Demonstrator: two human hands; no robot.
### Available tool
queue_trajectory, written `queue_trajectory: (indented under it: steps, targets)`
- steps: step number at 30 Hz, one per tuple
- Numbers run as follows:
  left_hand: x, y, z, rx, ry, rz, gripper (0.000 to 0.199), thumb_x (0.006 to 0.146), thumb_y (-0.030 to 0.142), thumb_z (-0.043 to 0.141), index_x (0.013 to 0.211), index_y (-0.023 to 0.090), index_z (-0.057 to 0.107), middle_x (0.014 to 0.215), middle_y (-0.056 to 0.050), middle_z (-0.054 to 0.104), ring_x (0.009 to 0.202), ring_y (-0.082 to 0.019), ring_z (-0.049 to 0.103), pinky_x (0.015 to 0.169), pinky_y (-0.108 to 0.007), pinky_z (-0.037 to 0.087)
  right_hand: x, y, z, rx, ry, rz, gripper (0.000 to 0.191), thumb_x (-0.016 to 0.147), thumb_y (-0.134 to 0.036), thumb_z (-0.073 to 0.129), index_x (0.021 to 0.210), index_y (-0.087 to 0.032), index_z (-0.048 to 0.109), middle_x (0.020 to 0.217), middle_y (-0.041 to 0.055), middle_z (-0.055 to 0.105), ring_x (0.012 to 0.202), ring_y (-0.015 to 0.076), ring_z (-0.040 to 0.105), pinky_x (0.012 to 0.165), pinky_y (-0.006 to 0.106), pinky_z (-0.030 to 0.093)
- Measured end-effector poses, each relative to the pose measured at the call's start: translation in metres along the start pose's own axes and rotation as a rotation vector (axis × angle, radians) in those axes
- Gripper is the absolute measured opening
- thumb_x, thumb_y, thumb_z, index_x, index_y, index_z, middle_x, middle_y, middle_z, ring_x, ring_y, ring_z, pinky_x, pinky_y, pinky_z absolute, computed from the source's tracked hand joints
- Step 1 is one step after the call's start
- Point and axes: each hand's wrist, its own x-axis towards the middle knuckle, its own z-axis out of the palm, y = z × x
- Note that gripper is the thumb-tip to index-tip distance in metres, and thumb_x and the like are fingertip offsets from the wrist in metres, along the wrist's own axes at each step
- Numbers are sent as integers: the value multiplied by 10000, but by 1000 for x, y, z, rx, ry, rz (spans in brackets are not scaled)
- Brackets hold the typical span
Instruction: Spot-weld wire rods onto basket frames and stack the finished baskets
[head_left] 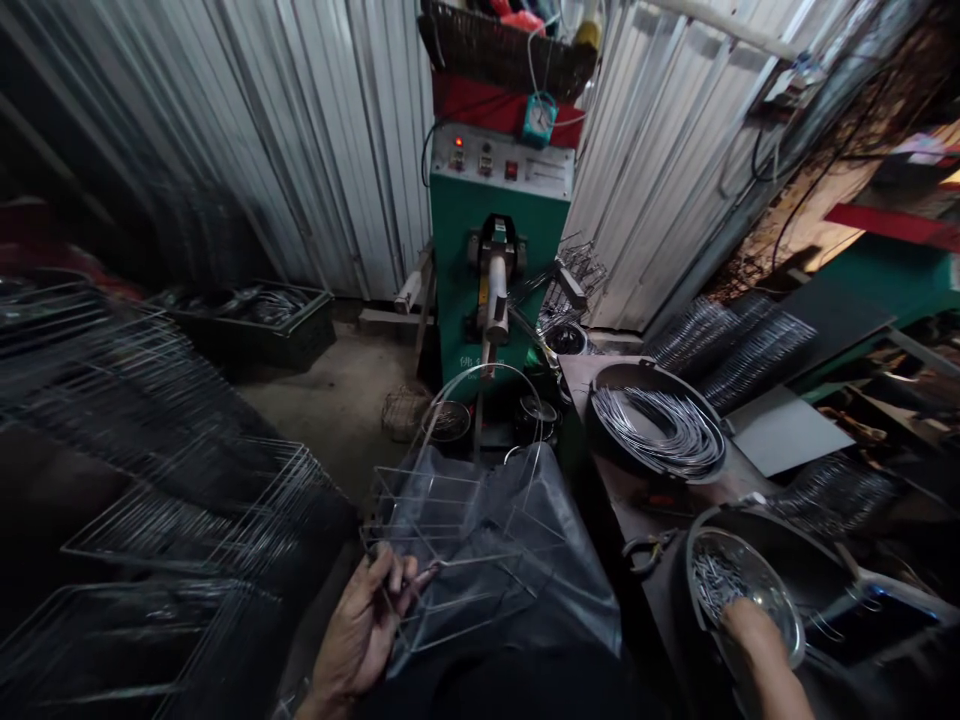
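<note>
My left hand (pixel 379 610) is closed on a wire frame (pixel 465 560) with an arched wire rising from its far end. The frame rests over a translucent plastic sheet (pixel 570 570) on my lap. At the lower right, my right hand (pixel 754 635) reaches into a clear round bowl (pixel 787 655) of short metal pieces (pixel 716 580). Its fingertips are hidden among the pieces, so their grip does not show. The bowl sits in a large dark pan (pixel 810 550).
A green machine (pixel 457 225) with a red light stands ahead. Coiled wire rings (pixel 667 435) lie in a round pan on the right table (pixel 600 470). Stacked wire grids (pixel 255 510) fill the left side. A phone-like dark screen (pixel 877 625) is beside the bowl.
</note>
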Motion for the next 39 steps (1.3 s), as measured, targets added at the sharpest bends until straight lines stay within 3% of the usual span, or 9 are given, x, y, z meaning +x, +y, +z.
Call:
queue_trajectory:
  steps: [2, 4, 6, 8, 12, 17, 23, 32, 39]
  targets:
    - [-4, 2, 8, 71, -98, 78, 176, 705, 194, 670, 598, 178, 530, 524, 45, 478, 608, -126, 564, 774, -335, 533, -5, -14, -19, 23, -17, 21, 179, 674, -250, 459, 505, -213, 504, 760, 194, 676, 752, 309, 671, 657, 368, 516]
    - [-4, 5, 23, 141, -149, 125, 215, 611, 253, 756, 650, 186, 556, 541, 46, 505, 628, -133, 568, 754, -308, 521, -14, -43, -45, 175, 96, -31, 223, 733, -314, 408, 638, -188, 565, 821, 205, 671, 815, 318, 649, 730, 395, 498]
    - [0, 7, 39, 185, -179, 164, 284, 553, 297, 791, 681, 191, 561, 545, 50, 523, 623, -130, 561, 719, -284, 507, -30, -85, -74, 456, 206, -220, 264, 743, -377, 409, 753, -182, 587, 854, 160, 671, 852, 290, 626, 780, 377, 479]
    - [5, 7, 54, 236, -214, 230, 307, 540, 319, 793, 695, 196, 558, 557, 52, 542, 607, -117, 547, 677, -252, 484, -49, -136, -100, 755, 226, -517, 319, 760, -449, 428, 812, -180, 592, 855, 114, 667, 840, 249, 608, 784, 340, 470]
    - [21, -4, 67, 393, -277, 497, 246, 610, 340, 742, 663, 195, 550, 599, 38, 566, 622, -106, 529, 659, -220, 432, -82, -244, -125, 1100, -8, -810, 303, 771, -464, 507, 757, -174, 592, 718, 50, 639, 665, 181, 580, 636, 286, 471]
    - [55, -22, 57, 668, -191, 712, 161, 705, 308, 665, 662, 201, 553, 628, 21, 578, 617, -117, 531, 644, -230, 409, -89, -332, -113, 1331, -360, -865, 287, 714, -447, 586, 687, -163, 556, 629, 13, 600, 568, 140, 556, 556, 267, 462]
    - [87, -16, 49, 699, -164, 711, 163, 727, 320, 646, 684, 203, 542, 621, 27, 575, 616, -119, 539, 645, -230, 410, -81, -366, -95, 1486, -558, -807, 293, 715, -453, 602, 690, -167, 542, 619, -6, 579, 534, 122, 544, 528, 257, 455]
    - [122, -9, 43, 703, -207, 618, 207, 721, 347, 653, 677, 186, 531, 606, 22, 563, 584, -115, 508, 615, -237, 397, -62, -394, -72, 1461, -543, -782, 326, 729, -498, 598, 680, -178, 556, 578, -19, 562, 541, 117, 530, 530, 234, 437]
    - [137, 2, 46, 716, -221, 547, 231, 714, 367, 654, 660, 186, 522, 579, 24, 552, 572, -114, 497, 591, -243, 395, -59, -410, -64, 1575, -635, -730, 302, 726, -472, 622, 673, -181, 561, 602, -21, 583, 511, 103, 539, 524, 231, 445]
